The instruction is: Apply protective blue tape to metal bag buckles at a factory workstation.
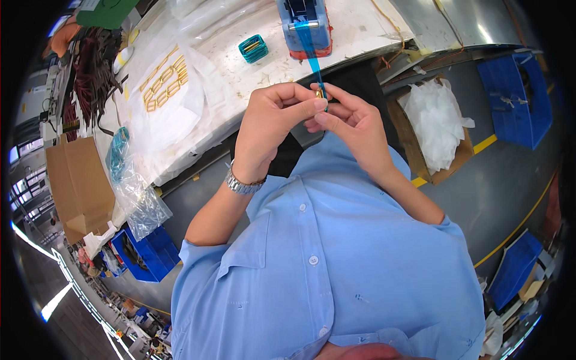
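Small brass piece (320, 93), one: upper centre of the frame, pinched between the fingertips of both hands, mostly hidden by them.
Blue tape strip (309, 51), one: runs from the tape dispenser (305, 24) at the top centre down to the brass piece.
Left hand (270, 129): fingers curled, thumb and forefinger closed on the brass piece and tape end; a metal watch (242, 183) on the wrist.
Right hand (351, 123): fingers bent, tips closed on the same piece from the other side, touching the left hand's fingertips.
Teal bundle (253, 48), one: on the white table (360, 27), just left of the dispenser.
Brass pieces in rows (164, 82): upper left, on clear plastic; count uncertain.
Cardboard box of white wrapping (433, 129), one: right of the hands, on the floor.
Blue bins: one at upper right (513, 99), one at lower left (147, 252), one at lower right (513, 270).
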